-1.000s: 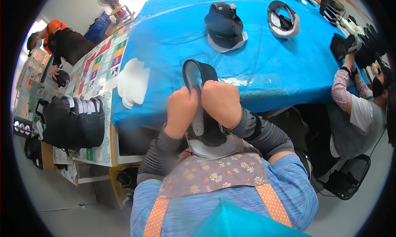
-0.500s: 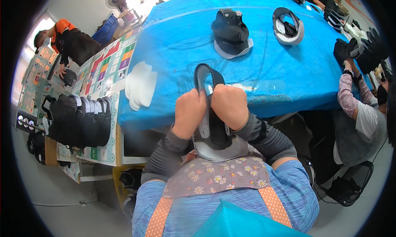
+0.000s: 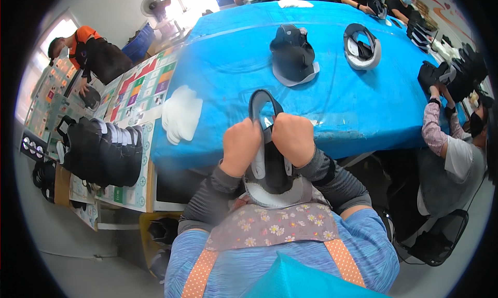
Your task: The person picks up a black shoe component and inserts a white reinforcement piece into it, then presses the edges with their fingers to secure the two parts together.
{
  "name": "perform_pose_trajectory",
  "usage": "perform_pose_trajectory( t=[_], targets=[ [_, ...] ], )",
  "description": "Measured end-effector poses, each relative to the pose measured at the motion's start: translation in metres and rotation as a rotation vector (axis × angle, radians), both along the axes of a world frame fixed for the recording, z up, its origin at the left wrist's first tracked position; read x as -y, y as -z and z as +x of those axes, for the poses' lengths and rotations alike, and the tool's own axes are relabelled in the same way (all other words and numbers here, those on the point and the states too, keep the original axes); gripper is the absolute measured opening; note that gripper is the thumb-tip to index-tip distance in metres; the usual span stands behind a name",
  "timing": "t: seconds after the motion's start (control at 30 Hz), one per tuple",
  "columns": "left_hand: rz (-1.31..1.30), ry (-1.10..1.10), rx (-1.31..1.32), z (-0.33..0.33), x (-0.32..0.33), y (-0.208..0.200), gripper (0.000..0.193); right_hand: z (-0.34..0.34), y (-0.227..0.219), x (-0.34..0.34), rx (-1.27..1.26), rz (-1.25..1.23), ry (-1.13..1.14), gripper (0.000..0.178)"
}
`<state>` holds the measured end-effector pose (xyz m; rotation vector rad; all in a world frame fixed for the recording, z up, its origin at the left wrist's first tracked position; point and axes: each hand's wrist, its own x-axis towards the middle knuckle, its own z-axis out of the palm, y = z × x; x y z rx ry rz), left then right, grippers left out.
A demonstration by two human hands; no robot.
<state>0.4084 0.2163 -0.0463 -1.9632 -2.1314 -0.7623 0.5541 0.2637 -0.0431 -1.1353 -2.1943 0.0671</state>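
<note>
A black and grey shoe upper point(image 3: 275, 181) is held between my two hands, just off the table's near edge. Its looped collar points away from me and its pale lower rim rests by my apron. My left hand point(image 3: 241, 146) is closed on the left side of the collar, and my right hand point(image 3: 293, 138) grips the right side. The fingertips of both are hidden behind the fists. Farther off on the blue-covered table point(image 3: 218, 64) lie a dark shoe upper point(image 3: 292, 54) with a grey edge and another upper point(image 3: 362, 48) standing with its opening showing.
White cut-out pieces point(image 3: 181, 114) lie at the table's left edge. Black uppers are stacked in a row point(image 3: 104, 151) on a printed side table. A person in orange point(image 3: 91, 51) works at the left; a person in pink sleeves point(image 3: 434, 119) handles black uppers at the right.
The view has tilted up slightly, so everything sits a little lower and more people show at the far end. My hands keep the same hold on the shoe upper.
</note>
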Motion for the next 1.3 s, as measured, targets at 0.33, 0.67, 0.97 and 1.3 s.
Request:
perform_pose_trajectory(
  t=[0.33,0.67,0.97,1.3],
  targets=[
    [0.006,-0.001,0.038,-0.003,-0.007,0.001,0.037,0.003,0.002,-0.011,0.029,0.023,0.008,0.026],
    [0.292,-0.016,0.331,-0.06,0.02,-0.034,0.024,0.038,-0.064,-0.027,-0.23,-0.736,-0.546,0.062],
    [0.874,0.259,-0.197,-0.081,0.097,-0.119,0.043,0.01,-0.1,-0.023,-0.643,-0.463,-1.02,0.049],
    [0.865,-0.097,-0.211,-0.24,0.184,-0.133,0.081,-0.082,-0.206,0.0,-0.25,-0.235,-0.824,0.019]
  ],
)
